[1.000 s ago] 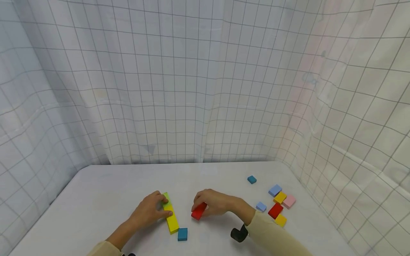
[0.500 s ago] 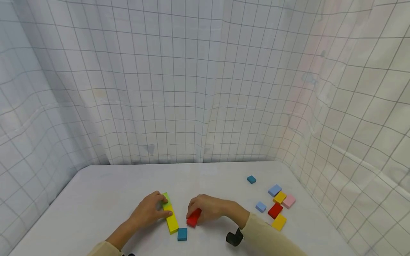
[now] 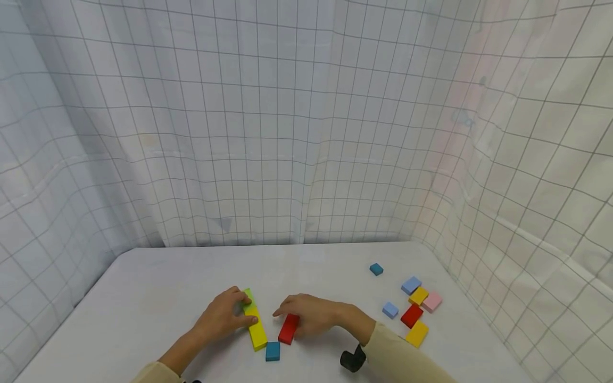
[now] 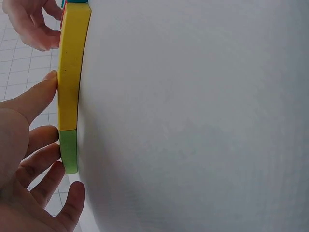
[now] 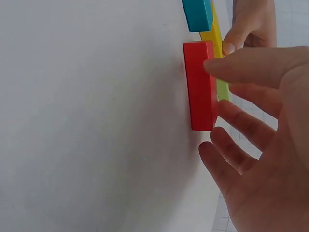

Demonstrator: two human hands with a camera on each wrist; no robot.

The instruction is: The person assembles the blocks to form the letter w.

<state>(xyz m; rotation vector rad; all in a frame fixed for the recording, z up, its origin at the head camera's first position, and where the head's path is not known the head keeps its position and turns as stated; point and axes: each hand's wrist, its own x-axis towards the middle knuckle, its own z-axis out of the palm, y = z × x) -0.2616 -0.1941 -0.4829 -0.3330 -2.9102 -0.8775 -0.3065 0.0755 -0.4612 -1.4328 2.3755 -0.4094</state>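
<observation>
In the head view, my left hand [image 3: 222, 315] rests its fingertips along a yellow block [image 3: 258, 335] and a light green block [image 3: 249, 307], which lie end to end on the table. In the left wrist view its thumb touches the yellow block's edge, and its other fingers are loosely spread by the green block. A red block [image 3: 288, 330] lies to their right. My right hand [image 3: 313, 316] is over it, fingers loosely spread, with the thumb [image 5: 236, 67] touching its upper edge in the right wrist view. A teal block [image 3: 273, 351] sits between the yellow and red blocks' near ends.
At the right lie a yellow-orange block [image 3: 417, 333], another red block [image 3: 412, 315], a pink block [image 3: 432, 301], two light blue blocks, a smaller orange block [image 3: 419, 296] and a teal block [image 3: 376, 269]. A gridded white curtain [image 3: 249, 133] surrounds the white table [image 3: 167, 282].
My right hand has brought the red block leftward and nearer, set it beside the teal block, and loosened its fingers. The left hand has stayed in place.
</observation>
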